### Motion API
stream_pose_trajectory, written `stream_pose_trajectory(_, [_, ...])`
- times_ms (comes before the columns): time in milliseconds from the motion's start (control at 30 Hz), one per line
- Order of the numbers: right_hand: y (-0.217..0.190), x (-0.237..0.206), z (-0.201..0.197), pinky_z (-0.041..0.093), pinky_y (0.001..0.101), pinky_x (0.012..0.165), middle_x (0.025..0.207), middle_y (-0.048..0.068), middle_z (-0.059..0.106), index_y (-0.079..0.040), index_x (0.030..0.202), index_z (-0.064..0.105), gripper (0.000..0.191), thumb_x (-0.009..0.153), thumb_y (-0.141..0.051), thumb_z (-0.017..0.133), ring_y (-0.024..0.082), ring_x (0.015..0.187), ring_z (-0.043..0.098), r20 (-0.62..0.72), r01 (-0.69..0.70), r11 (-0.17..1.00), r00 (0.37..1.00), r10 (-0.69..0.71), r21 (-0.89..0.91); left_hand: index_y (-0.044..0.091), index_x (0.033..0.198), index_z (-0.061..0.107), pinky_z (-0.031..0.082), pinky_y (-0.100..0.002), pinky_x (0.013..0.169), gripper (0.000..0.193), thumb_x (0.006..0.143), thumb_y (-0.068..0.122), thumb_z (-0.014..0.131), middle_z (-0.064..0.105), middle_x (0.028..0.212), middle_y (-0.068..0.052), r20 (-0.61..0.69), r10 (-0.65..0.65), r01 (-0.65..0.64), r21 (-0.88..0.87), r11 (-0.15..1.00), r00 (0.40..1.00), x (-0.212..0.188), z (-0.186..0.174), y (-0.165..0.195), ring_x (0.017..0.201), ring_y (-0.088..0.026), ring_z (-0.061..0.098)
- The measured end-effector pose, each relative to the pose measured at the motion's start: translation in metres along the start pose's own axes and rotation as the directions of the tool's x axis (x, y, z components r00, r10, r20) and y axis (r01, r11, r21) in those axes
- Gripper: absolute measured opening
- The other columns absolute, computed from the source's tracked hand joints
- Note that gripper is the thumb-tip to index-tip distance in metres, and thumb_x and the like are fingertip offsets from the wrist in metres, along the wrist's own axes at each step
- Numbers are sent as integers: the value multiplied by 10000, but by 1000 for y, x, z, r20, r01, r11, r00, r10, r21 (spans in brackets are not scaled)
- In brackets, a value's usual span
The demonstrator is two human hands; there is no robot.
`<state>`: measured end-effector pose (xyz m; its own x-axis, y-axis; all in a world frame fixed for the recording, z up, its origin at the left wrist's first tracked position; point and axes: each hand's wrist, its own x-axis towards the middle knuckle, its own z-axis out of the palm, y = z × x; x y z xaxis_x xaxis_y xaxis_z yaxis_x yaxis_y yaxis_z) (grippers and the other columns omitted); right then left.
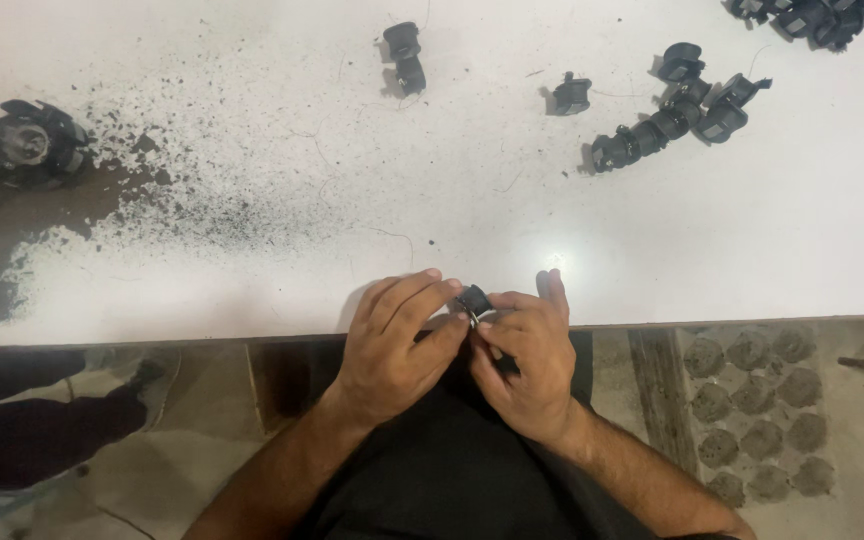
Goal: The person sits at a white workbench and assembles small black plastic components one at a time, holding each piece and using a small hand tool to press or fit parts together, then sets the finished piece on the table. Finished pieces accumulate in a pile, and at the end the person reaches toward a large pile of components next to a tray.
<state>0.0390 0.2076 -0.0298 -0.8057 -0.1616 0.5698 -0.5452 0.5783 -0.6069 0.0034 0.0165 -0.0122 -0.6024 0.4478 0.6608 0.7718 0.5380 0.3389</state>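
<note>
Small black part point(472, 300) sits at the near table point(252, 300) edge, pinched between both hands, a bit of metal showing at its near side. Left hand point(392, 345) grip closed on it, fingers curled over the top; right hand point(527, 355) grip also closed on it from the right, forefinger stretched out. Step in hand looks like fitting or working a small piece on the part; any further move would need a steady hold and fine fingertip work.

Far right: a cluster of black parts point(677, 110), well apart. Single black part point(570, 95) near it, a paired black part point(404, 58) far centre, more at the far-right corner point(802, 15). Far left: larger black round part point(34, 142) on a dark worn patch with black specks point(202, 190). Nothing between the hands and the loose parts.
</note>
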Motion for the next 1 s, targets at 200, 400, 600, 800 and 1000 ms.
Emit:
stream_pose_trajectory(200, [0, -1, 0, 223, 660, 1264, 921, 42, 651, -90, 1014, 601, 322, 800, 45, 800, 276, 1119, 676, -10, -1, 1000, 1000, 0, -10, 125, 1030, 761, 463, -424, 1071, 137, 917, 153, 833, 644, 1276, -58, -70, -101, 103, 13, 995, 992, 2, 3, 4, 1263, -246, 575])
stream_pose_trajectory(400, [6, -8, 4, 220, 617, 1269, 929, 39, 660, -100, 1052, 605, 348, 809, 49, 805, 278, 1178, 661, -49, 46, 999, 998, -47, -25, 109, 1001, 751, 411, -477, 1079, 148, 868, 144, 805, 676, 1163, -17, 81, -272, 274, -21, 961, 959, 0, 0, 7, 1166, -207, 609])
stream_pose_trajectory(600, [12, -13, 3, 177, 621, 1287, 929, 44, 656, -80, 1188, 572, 429, 847, 89, 767, 262, 1201, 690, 32, 165, 986, 986, -166, 37, 106, 994, 732, 409, -492, 1108, 126, 878, 127, 777, 714, 1143, -15, 89, -293, 299, -63, 952, 952, 0, -1, 6, 1184, -214, 636])
stream_pose_trajectory(800, [9, -7, 5, 194, 586, 1281, 910, 34, 654, -81, 1125, 593, 381, 838, 93, 774, 250, 1151, 707, -4, 194, 980, 981, -194, -31, 100, 1004, 735, 395, -514, 1110, 108, 900, 117, 757, 708, 1138, -12, 105, -291, 302, -100, 948, 951, 1, -3, 5, 1172, -209, 635])
stream_pose_trajectory(1000, [-2, 3, -2, 265, 582, 1276, 933, 44, 659, -74, 1033, 632, 307, 824, 102, 773, 240, 1131, 712, 26, 112, 991, 994, -111, -67, 97, 1008, 724, 381, -523, 1141, 122, 888, 114, 739, 711, 1169, -51, 144, -257, 270, -86, 959, 956, 1, -7, 3, 1222, -245, 621])
